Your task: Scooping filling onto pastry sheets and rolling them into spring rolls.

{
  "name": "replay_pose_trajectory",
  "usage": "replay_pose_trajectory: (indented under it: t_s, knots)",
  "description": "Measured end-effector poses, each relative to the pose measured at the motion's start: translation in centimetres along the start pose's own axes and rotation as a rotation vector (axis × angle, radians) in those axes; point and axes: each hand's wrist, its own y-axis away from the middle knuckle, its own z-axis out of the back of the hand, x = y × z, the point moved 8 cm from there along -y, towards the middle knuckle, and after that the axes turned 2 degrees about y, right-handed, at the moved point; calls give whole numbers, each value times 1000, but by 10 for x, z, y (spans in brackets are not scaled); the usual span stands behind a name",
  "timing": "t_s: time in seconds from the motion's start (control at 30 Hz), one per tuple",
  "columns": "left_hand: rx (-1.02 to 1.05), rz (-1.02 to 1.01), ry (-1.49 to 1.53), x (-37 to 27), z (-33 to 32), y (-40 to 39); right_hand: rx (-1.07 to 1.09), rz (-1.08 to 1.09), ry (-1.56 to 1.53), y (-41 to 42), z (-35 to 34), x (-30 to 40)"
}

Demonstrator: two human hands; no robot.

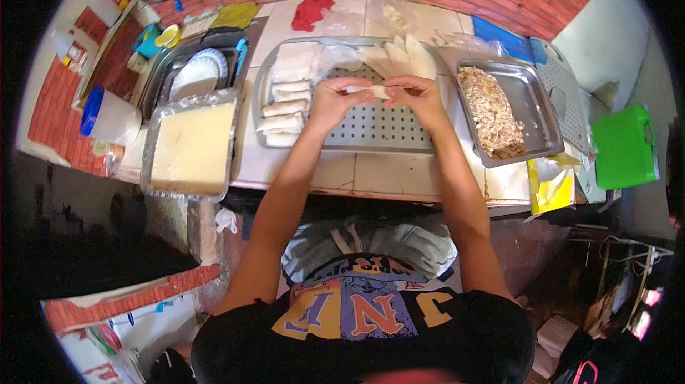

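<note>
A small pale roll of thin wrapper (379, 91) is pinched at its ends between my left hand (338, 100) and my right hand (420, 99). Both hands hold it over a grey perforated tray (385, 130). Along the tray's left side lie several white wrapped rolls (283, 108), lined up one below another. Behind my right hand, pale wrapper sheets (415, 58) fan out at the tray's back. To the right of the tray, a metal pan (538, 108) contains a chopped, ground-looking filling (489, 111) heaped on its left side.
A plastic-lined rectangular container (233, 143) with a pale yellow slab stands at the left counter edge. Behind it is a sink (160, 82) with a paper plate (200, 71). A blue-lidded tub (115, 116) sits far left. A green plastic case (623, 146) stands far right.
</note>
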Motion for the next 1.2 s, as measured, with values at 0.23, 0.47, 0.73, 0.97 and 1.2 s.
replay_pose_trajectory:
  t_s: [0.23, 0.47, 0.73, 0.97, 1.2]
  knots:
    - [-16, -54, -433, -58, 89, 20, 94, 225, 344, -40, -92, 12]
    - [-5, -308, -910, -81, 149, 34, 197, 568, 599, -81, -181, 5]
    - [232, -351, -1014, -72, 151, 18, 352, 618, 767, -84, -194, -1]
    - [273, -293, -1004, -72, 158, 5, 359, 638, 767, -92, -199, 2]
    - [203, -259, -768, -70, 155, 7, 214, 406, 528, -106, -180, -12]
